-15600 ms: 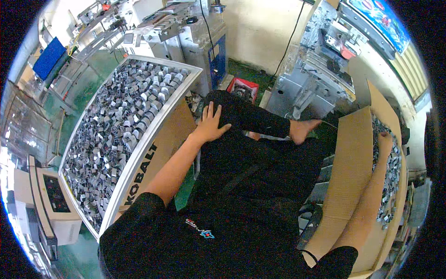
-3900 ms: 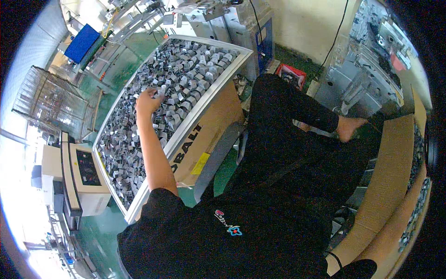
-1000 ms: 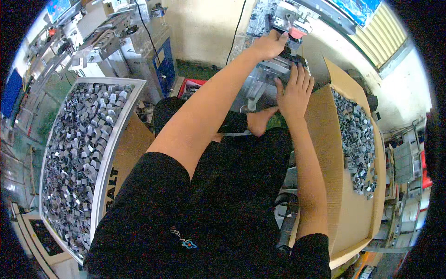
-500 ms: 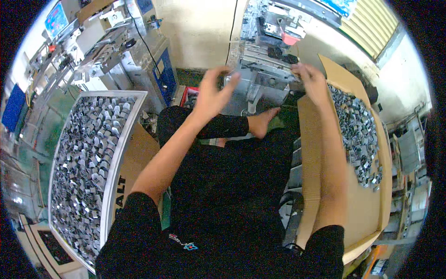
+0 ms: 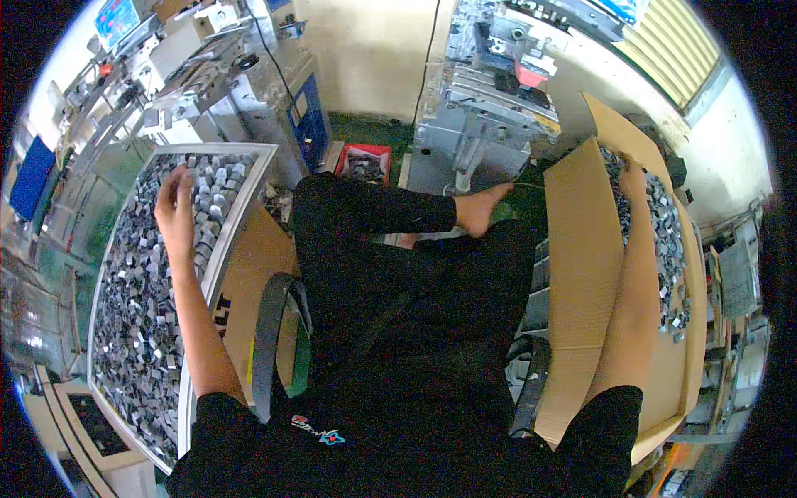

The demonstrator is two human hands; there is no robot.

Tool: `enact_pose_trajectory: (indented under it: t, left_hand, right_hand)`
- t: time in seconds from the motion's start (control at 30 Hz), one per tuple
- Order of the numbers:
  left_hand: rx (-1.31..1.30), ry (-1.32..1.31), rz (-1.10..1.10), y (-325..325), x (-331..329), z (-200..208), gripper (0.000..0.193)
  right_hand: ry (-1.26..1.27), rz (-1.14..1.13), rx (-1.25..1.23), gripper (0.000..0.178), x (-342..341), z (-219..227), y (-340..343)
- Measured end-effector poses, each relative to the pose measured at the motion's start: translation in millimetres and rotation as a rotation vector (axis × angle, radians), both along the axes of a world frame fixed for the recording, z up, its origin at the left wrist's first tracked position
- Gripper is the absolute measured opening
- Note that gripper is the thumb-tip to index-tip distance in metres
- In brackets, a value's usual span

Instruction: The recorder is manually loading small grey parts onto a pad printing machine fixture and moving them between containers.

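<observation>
My left hand (image 5: 174,217) is over the far part of a pale-rimmed tray (image 5: 222,249) on the left. Its fingers are bent and drawn together at the heap of small grey curved metal pieces (image 5: 149,290); whatever is between the fingertips is too small to make out. On the right, my right hand (image 5: 633,183) reaches into an open cardboard box (image 5: 585,274), at the far end of a pile of similar small metal pieces (image 5: 667,241). Its fingers are small and partly hidden against the pile, so their grip is unclear.
Straight ahead stands a grey metal machine (image 5: 477,124) with a red part (image 5: 531,73) on it. A red bin (image 5: 365,163) with small pieces sits on the floor left of it. My bare foot (image 5: 480,211) rests before the machine. Another machine (image 5: 249,108) stands at the far left.
Both hands have left the machine ahead. My left hand has swung left to the tray of pieces, and my right hand has moved right into the cardboard box.
</observation>
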State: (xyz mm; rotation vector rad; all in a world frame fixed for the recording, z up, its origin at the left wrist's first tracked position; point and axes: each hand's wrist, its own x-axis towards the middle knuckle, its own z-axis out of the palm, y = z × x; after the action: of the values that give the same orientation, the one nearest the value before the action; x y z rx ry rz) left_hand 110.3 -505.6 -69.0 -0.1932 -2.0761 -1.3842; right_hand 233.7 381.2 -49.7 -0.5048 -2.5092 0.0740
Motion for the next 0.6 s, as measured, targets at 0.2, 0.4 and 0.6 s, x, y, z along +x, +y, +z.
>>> enact_pose_trajectory:
  t: [0.2,0.4,0.6]
  left_hand:
    - [-0.168,0.038,0.170,-66,30,7,0.038]
    - [-0.409,-0.043,0.284,-76,34,27,0.040]
    - [-0.409,-0.331,0.358,-105,53,29,0.046]
  right_hand:
    - [-0.043,0.217,0.056,0.031,-22,-2,-48]
    - [-0.033,0.349,0.066,0.031,7,18,-29]
    - [-0.064,0.343,0.095,0.033,36,17,-53]
